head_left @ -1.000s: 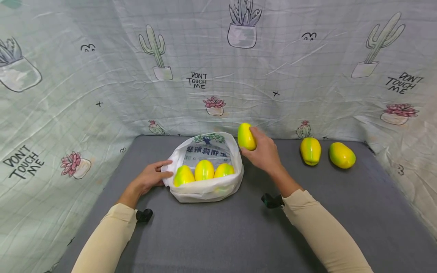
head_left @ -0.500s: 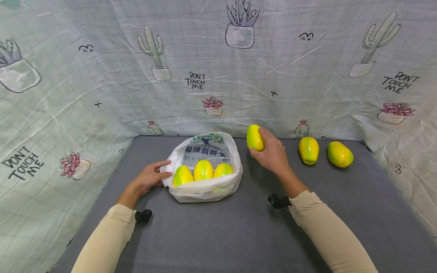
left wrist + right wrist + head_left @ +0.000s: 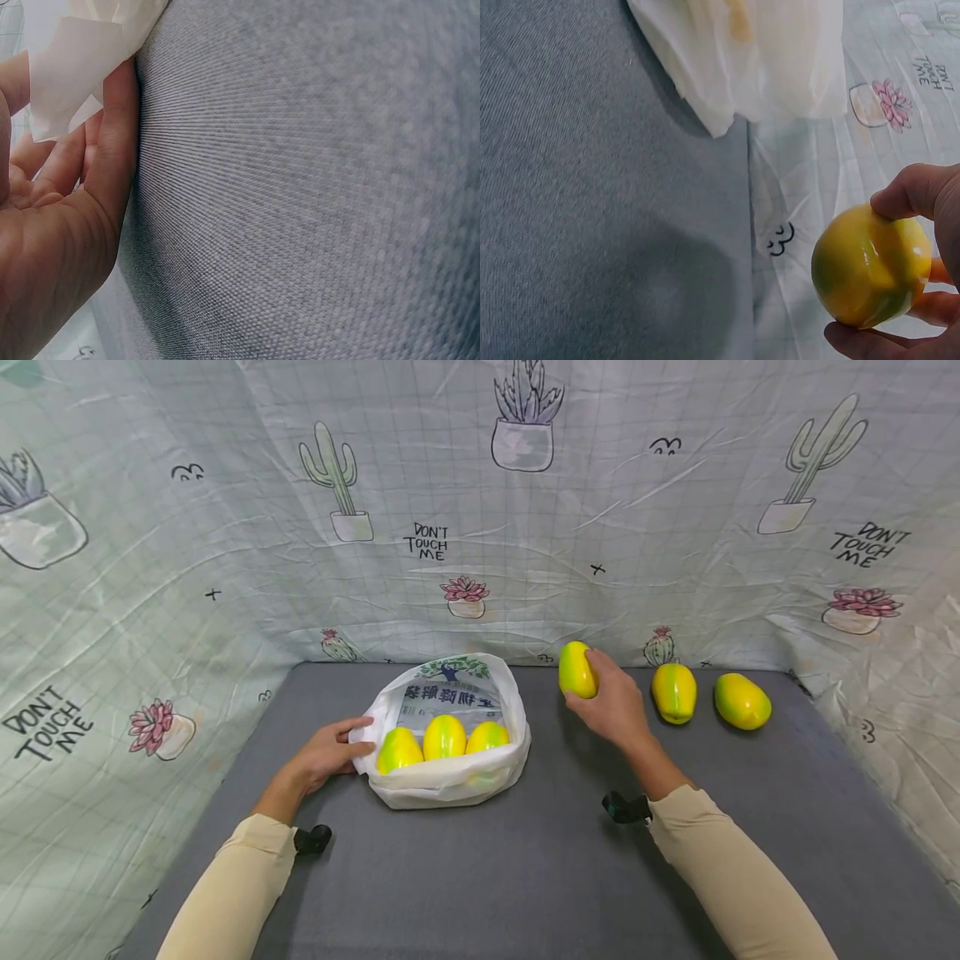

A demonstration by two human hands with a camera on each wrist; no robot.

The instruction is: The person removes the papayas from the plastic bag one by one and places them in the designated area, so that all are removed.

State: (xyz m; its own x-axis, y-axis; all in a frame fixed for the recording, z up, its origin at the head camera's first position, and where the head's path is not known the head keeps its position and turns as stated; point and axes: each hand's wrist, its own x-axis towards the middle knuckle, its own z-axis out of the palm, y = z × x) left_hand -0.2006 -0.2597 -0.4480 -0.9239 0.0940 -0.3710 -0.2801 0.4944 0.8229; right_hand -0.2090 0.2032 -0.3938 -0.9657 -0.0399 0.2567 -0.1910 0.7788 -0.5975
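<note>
Right hand [image 3: 611, 697] has a yellow-green fruit [image 3: 576, 670] gripped above the desk [image 3: 465, 885], just right of the white plastic bag [image 3: 450, 787]. Left hand [image 3: 324, 756]'s pinching the bag's left edge, three more fruits [image 3: 444, 737] inside.

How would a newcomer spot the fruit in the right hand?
On the gray table, find the white bag. Just to its right, a right hand grips the yellow fruit. Three others sit in the bag and two lie farther right; only this one is held.

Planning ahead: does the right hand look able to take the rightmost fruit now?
Probably not: the right hand grips one fruit, with a second fruit between that hand and the rightmost fruit.
</note>
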